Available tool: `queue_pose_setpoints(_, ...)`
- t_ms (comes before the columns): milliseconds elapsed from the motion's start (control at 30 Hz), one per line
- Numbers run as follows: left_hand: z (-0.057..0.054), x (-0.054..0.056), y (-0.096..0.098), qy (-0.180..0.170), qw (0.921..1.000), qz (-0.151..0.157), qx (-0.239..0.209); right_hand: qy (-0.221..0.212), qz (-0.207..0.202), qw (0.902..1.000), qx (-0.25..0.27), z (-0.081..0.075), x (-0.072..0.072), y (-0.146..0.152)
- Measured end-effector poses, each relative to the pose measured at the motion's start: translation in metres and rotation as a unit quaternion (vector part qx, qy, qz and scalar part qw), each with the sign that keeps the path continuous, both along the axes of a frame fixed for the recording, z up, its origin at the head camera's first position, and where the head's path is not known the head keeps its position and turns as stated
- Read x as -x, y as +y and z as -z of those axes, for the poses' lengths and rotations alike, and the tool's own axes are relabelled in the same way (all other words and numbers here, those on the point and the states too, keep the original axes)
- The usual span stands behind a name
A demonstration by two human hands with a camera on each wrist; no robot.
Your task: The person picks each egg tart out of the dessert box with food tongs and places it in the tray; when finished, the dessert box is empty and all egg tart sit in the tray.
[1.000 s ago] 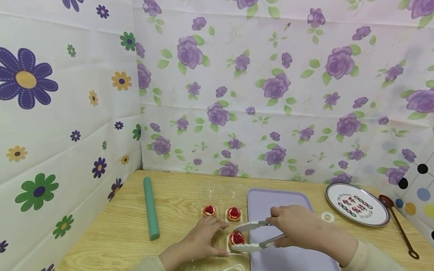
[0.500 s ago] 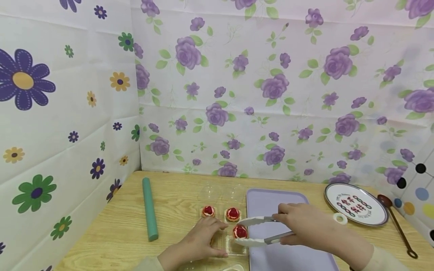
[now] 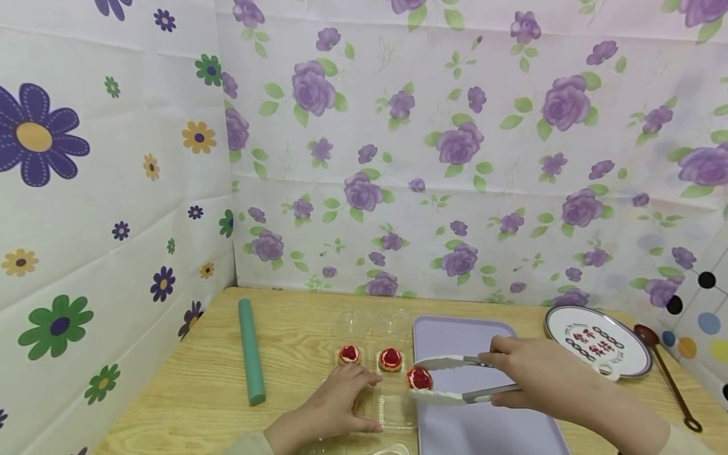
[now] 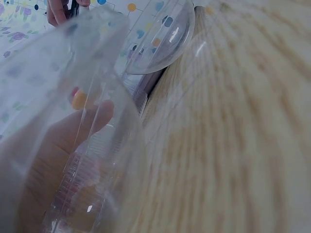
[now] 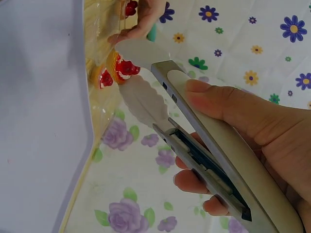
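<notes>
At the left edge of the tray, the right hand grips tongs around a tart, likely light and crumbly, best squeezed gently by its sides, the left hand's fingers spread.

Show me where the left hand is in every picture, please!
Head: the left hand is at the bottom, just left of the middle.
Left wrist: lower left, seen through clear plastic.
Right wrist: top, near the middle, partly cut off.
Shared landmark: the right hand, showing in all three.
</notes>
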State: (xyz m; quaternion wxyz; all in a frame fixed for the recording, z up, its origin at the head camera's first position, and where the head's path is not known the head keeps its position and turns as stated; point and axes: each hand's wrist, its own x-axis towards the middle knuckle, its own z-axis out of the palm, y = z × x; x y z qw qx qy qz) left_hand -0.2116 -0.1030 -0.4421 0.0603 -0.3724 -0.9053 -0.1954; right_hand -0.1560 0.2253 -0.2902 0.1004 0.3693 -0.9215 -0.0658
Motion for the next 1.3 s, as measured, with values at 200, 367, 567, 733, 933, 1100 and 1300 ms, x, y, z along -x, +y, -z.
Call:
queue_pose_setpoints(200, -0.001, 0.000, 0.000, -0.014, 0.9999, -0.007, 0.004, -0.017, 0.019, 0.9997, 0.006, 0.000, -0.003, 0.012)
queue_pose_setpoints(367, -0.001, 0.000, 0.000, -0.017, 0.9998, -0.009, 0.005, -0.032, 0.040, 0.9987, 0.002, 0.002, -0.005, 0.025)
queue_pose_setpoints(567, -0.003, -0.002, 0.001, -0.014, 0.9999, -0.005, 0.003, -0.058, 0.064, 0.9962, 0.016, 0.008, -0.008, 0.040)
queue_pose_setpoints(733, -0.005, -0.002, 0.001, -0.016, 0.9999, -0.005, 0.003, -0.059, 0.072, 0.9955, 0.021, 0.014, -0.010, 0.050)
queue_pose_setpoints(933, -0.005, -0.002, 0.000, -0.020, 0.9998, -0.007, 0.004, -0.083, 0.088, 0.9925, 0.019, 0.018, -0.012, 0.061)
queue_pose_setpoints(1100, -0.004, -0.003, 0.000, -0.018, 0.9998, -0.008, 0.004, -0.112, 0.113, 0.9872, 0.008, 0.023, -0.014, 0.068)
queue_pose_setpoints(1300, -0.003, -0.002, 0.000, -0.019, 0.9998, -0.008, 0.003, -0.172, 0.165, 0.9712, 0.009, 0.036, -0.012, 0.077)
